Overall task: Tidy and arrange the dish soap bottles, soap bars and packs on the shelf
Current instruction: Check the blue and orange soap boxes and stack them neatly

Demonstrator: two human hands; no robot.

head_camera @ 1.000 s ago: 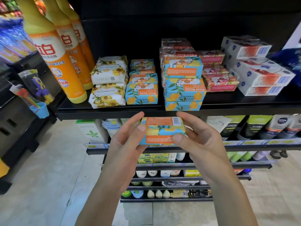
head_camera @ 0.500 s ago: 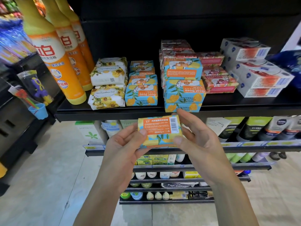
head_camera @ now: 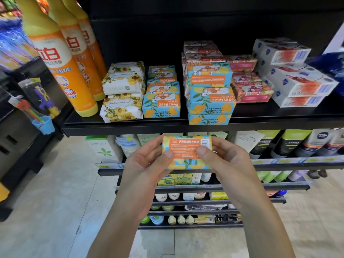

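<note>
The black shelf (head_camera: 130, 128) in this shop aisle carries three tall orange dish soap bottles (head_camera: 61, 71) at its left end, then white flowered packs (head_camera: 122, 108), two stacks of blue goat soap bars (head_camera: 210, 101), pink bars (head_camera: 249, 90) and white boxes (head_camera: 297, 84) toward the right. Just below its front edge, a person holds a blue-and-yellow soap bar (head_camera: 187, 152) out in the air, its orange label and barcode facing up. The left hand (head_camera: 147, 164) pinches its left end and the right hand (head_camera: 229, 161) its right end, thumbs on the label, fingers wrapped behind.
</note>
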